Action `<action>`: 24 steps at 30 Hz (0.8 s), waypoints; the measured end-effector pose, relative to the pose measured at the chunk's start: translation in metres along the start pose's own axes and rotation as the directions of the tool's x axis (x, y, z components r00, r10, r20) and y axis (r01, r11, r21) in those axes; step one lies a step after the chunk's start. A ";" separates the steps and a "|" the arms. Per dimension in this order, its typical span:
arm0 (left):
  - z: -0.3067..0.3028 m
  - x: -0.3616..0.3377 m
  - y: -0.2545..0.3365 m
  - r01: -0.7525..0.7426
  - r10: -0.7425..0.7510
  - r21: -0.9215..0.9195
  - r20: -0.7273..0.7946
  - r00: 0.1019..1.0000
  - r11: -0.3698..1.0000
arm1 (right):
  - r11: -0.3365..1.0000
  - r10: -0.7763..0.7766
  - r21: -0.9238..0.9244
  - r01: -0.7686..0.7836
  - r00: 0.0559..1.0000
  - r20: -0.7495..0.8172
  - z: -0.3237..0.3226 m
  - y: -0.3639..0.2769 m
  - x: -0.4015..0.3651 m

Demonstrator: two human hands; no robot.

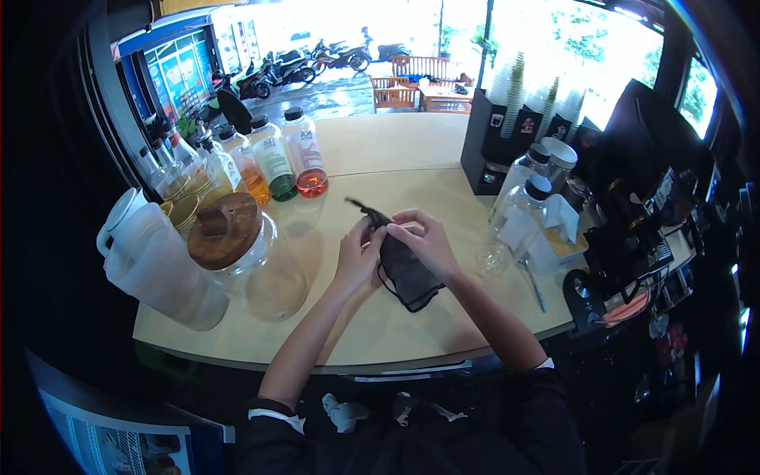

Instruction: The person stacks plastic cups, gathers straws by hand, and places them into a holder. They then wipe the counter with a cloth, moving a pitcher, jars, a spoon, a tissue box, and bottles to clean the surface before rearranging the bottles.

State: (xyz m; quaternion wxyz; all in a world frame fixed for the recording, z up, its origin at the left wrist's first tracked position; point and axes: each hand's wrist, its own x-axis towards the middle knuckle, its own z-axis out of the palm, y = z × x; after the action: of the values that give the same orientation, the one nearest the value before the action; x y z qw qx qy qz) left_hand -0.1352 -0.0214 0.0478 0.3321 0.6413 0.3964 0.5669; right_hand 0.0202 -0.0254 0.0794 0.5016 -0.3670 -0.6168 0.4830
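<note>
Over the middle of the counter, both hands hold a dark, thin cloth pouch [407,271] with a black cord along its edge. My left hand [359,255] is closed in a pinch at the pouch's gathered upper end, where a short dark strip sticks out to the upper left. My right hand [426,247] pinches the same end from the other side, fingertips beside those of the left. The body of the pouch hangs down below the right hand, its corded lower edge close over the counter [380,336].
To the left stand a glass jar [277,277] with a wooden lid, a frosted pitcher [162,261] and several bottles of coloured liquid [311,162]. On the right are clear bottles [522,214], a cup holder [483,142] with stacked cups, a thin metal utensil [535,286] and a black device [584,297].
</note>
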 end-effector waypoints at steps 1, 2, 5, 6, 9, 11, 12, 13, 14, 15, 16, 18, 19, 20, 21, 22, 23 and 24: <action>0.003 0.000 0.012 -0.046 0.044 0.043 0.043 0.998 0.998 | 0.997 -0.054 -0.060 0.050 0.997 -0.057 -0.002 -0.009 -0.002; 0.004 0.002 0.022 -0.055 0.053 0.044 0.051 0.997 0.998 | 0.997 -0.062 -0.060 0.058 0.996 -0.065 -0.009 -0.013 -0.001; 0.002 0.014 0.032 -0.044 0.030 0.106 0.134 0.991 0.993 | 0.990 -0.117 -0.088 0.111 0.991 -0.061 -0.032 -0.018 0.007; -0.002 0.024 0.028 -0.048 0.033 0.107 0.136 0.990 0.993 | 0.990 -0.120 -0.087 0.115 0.991 -0.063 -0.038 -0.024 0.012; -0.015 0.052 0.041 0.016 -0.024 -0.076 -0.101 0.995 0.997 | 0.979 -0.204 -0.036 0.202 0.932 -0.298 -0.060 -0.045 0.036; -0.031 0.069 0.062 -0.009 -0.034 -0.169 -0.250 0.968 0.985 | 0.932 -0.311 0.076 0.353 0.892 -0.329 -0.085 -0.062 0.055; -0.045 0.074 0.065 -0.029 -0.020 -0.185 -0.258 0.966 0.982 | 0.901 -0.362 0.112 0.419 0.869 -0.337 -0.094 -0.069 0.059; -0.049 0.070 0.077 -0.031 -0.018 -0.183 -0.259 0.966 0.983 | 0.876 -0.395 0.149 0.458 0.860 -0.324 -0.096 -0.085 0.053; -0.054 0.065 0.088 -0.120 0.044 -0.264 -0.277 0.960 0.957 | 0.876 -0.396 0.149 0.460 0.859 -0.324 -0.097 -0.098 0.044; -0.057 0.060 0.094 -0.207 0.103 -0.341 -0.300 0.948 0.917 | 0.885 -0.401 0.113 0.452 0.862 -0.309 -0.097 -0.108 0.032; -0.061 0.051 0.088 -0.206 0.100 -0.341 -0.301 0.948 0.917 | 0.893 -0.405 0.076 0.443 0.866 -0.294 -0.098 -0.109 0.022; -0.068 0.018 0.069 -0.107 0.037 -0.216 -0.303 0.952 0.971 | 0.913 -0.396 0.012 0.408 0.892 -0.219 -0.098 -0.093 0.000; -0.073 -0.002 0.058 -0.077 0.036 -0.167 -0.233 0.972 0.983 | 0.926 -0.378 -0.038 0.377 0.910 -0.169 -0.101 -0.078 -0.015; -0.076 -0.024 0.047 -0.052 0.032 -0.118 -0.163 0.986 0.992 | 0.949 -0.314 -0.037 0.312 0.939 -0.139 -0.100 -0.059 -0.032; -0.077 -0.048 0.037 -0.033 0.024 -0.076 -0.124 0.992 0.997 | 0.968 -0.250 -0.037 0.248 0.962 -0.110 -0.100 -0.042 -0.051; -0.077 -0.071 0.028 -0.016 0.013 -0.033 -0.084 0.996 0.999 | 0.985 -0.152 -0.084 0.149 0.988 -0.022 -0.104 -0.031 -0.070; -0.079 -0.091 0.020 0.032 -0.031 0.027 -0.028 0.999 0.999 | 0.989 -0.047 -0.139 0.055 0.997 0.058 -0.107 -0.021 -0.088; -0.081 -0.105 0.016 0.077 -0.079 0.088 0.026 0.997 0.993 | 0.996 0.007 -0.085 -0.001 0.998 0.068 -0.107 -0.006 -0.105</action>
State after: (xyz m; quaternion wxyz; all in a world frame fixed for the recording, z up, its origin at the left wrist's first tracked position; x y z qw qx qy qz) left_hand -0.2181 -0.1235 0.0241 0.3314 0.6474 0.4406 0.5262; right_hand 0.1483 -0.1015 0.0602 0.4633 -0.3725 -0.6527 0.4696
